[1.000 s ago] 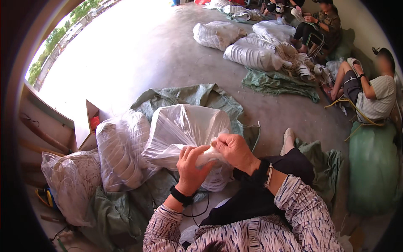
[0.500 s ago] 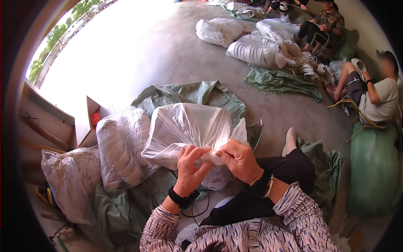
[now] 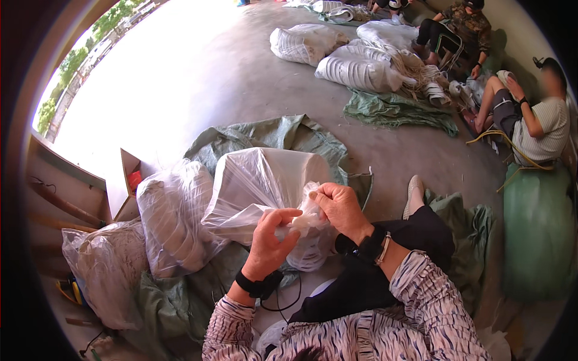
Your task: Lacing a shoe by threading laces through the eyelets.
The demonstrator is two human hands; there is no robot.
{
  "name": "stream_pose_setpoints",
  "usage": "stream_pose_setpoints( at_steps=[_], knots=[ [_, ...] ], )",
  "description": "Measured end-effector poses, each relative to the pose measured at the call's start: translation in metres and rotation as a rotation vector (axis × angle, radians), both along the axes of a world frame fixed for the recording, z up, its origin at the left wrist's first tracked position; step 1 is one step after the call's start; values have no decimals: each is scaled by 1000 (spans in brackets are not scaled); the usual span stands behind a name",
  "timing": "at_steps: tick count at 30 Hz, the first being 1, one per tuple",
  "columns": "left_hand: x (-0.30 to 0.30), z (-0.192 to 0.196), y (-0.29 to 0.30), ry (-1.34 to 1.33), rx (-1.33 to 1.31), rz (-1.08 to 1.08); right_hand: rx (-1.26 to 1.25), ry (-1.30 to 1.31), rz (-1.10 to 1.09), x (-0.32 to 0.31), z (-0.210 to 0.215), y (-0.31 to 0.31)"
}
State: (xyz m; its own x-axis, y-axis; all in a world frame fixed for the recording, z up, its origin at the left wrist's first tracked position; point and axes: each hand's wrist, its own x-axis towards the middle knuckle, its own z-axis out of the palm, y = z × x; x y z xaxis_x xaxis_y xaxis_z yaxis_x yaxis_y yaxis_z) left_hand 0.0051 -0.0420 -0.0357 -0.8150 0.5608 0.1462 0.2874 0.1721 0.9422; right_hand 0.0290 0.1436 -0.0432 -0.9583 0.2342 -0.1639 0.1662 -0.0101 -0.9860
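On the concrete floor (image 3: 229,78), far and wide open toward the bright doorway, there is plenty of bare room; nearer in, things crowd the person. At the left edge a clear sack (image 3: 105,274) of pale stuff slumps by a low ledge, with an open cardboard box (image 3: 123,189) just beyond it. Next right, a second filled clear bag (image 3: 171,222) leans against the big clear plastic bag (image 3: 265,186), which sits on a green tarp (image 3: 283,135) right before the person's knees. It is crinkled, glossy and bulging, its mouth gathered into a twisted neck. The left hand (image 3: 271,240) has its fingers curled, pinching that neck; the right hand (image 3: 340,207) is closed on it from above, touching the left. Far right, two other people sit among more sacks (image 3: 361,72).
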Motion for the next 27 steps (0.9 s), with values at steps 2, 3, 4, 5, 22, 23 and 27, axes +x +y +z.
stream_pose_setpoints(
  at_steps=[2, 3, 4, 5, 22, 23, 27],
  knots=[
    [0, -3, -4, -48, 10, 87, -77, -47, -38, 5, 13, -6],
    [-1, -4, -5, -46, 8, 89, 72, 132, -82, 8, 17, -8],
    [-1, -5, -4, -38, 2, 120, 222, 309, -128, 13, 17, -9],
    [-1, -5, -4, -29, -3, 151, 371, 330, -20, 16, 18, -9],
    [-24, 9, 3, 15, -62, -91, -471, -133, 243, 13, 9, 3],
    [-26, 8, 1, -165, 13, -137, -554, -175, 184, 11, 9, 2],
    [-27, 4, -1, -340, 6, -135, -715, -229, 165, 3, 11, 0]
  ],
)
